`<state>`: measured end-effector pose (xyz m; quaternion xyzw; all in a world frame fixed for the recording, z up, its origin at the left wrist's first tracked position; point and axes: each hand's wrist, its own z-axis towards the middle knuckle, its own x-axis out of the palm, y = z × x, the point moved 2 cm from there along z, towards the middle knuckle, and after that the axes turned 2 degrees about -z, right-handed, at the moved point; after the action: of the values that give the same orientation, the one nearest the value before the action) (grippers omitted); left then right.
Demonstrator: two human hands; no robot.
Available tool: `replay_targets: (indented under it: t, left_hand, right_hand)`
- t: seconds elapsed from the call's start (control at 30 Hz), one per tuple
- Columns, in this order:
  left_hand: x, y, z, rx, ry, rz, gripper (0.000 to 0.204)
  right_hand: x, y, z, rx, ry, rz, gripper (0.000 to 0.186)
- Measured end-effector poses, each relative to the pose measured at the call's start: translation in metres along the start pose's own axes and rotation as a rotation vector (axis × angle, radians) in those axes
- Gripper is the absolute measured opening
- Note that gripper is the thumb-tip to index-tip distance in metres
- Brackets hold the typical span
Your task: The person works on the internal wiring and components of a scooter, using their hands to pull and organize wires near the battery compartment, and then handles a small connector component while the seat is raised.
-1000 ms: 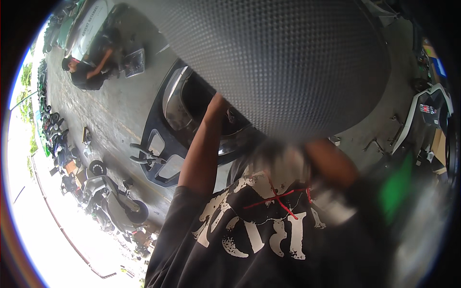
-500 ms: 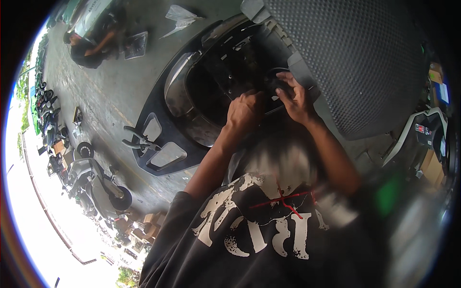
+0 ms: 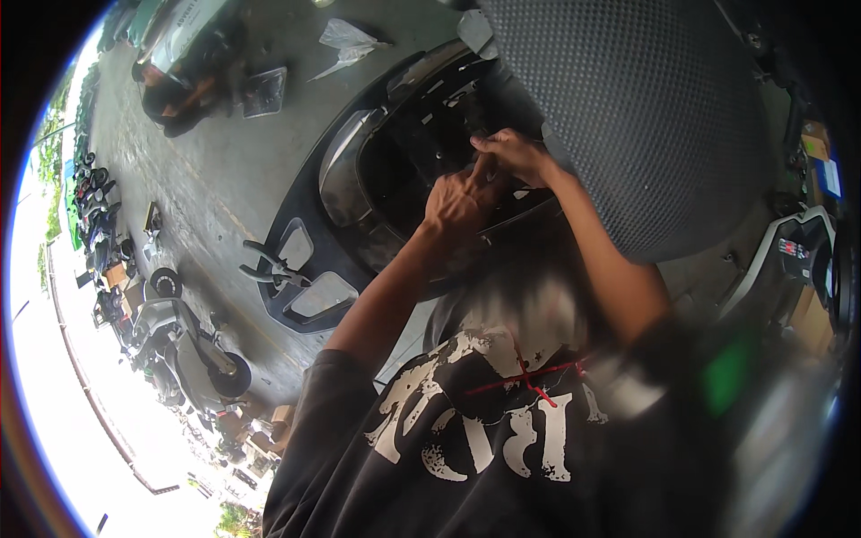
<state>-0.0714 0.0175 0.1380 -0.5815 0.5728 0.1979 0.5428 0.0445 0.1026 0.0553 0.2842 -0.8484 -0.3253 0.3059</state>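
Note:
My left hand [image 3: 459, 199] is closed over the dark opening of a scooter body [image 3: 341, 193]. My right hand [image 3: 518, 158] meets it from the right, its fingers closed against the left hand's fingertips. Whatever is between the fingers is dark and too small to make out. Beneath both hands lies the black cavity [image 3: 404, 148] of the scooter, where small fittings show. A textured black seat [image 3: 646, 117] rises just right of my right hand. On the scooter's dark rear rack [image 3: 278, 314], pliers [image 3: 276, 269] lie with their handles spread.
Another person [image 3: 184, 94] crouches at the upper left beside a dark tray [image 3: 265, 92]. A crumpled clear plastic sheet [image 3: 348, 43] lies on the concrete floor. Motorbike parts [image 3: 193, 354] stand at the left, and a white-edged panel [image 3: 776, 247] stands at the right.
My right hand has moved left and now touches the left hand; before, it was apart with its fingers around something dark. The view has shifted slightly.

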Motion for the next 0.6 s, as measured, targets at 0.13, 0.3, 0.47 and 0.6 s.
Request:
replay_targets:
  t: [0.13, 0.3, 0.47, 0.6]
  left_hand:
    - [-0.016, -0.001, 0.007, 0.011, 0.009, -0.035, 0.033]
    - [-0.014, 0.009, 0.015, -0.048, -0.02, -0.175, 0.025]
    - [-0.016, 0.023, 0.026, -0.158, 0.066, -0.413, 0.02]
    - [-0.023, 0.018, 0.031, -0.084, -0.016, -0.341, 0.017]
  right_hand:
    - [0.0, -0.007, -0.016, -0.212, -0.228, -0.02, 0.029]
    - [0.02, -0.037, -0.059, -0.429, -0.559, -0.003, 0.031]
    - [0.049, -0.064, -0.058, -0.441, -0.55, 0.067, 0.034]
    - [0.043, -0.069, -0.05, -0.52, -0.568, -0.043, 0.037]
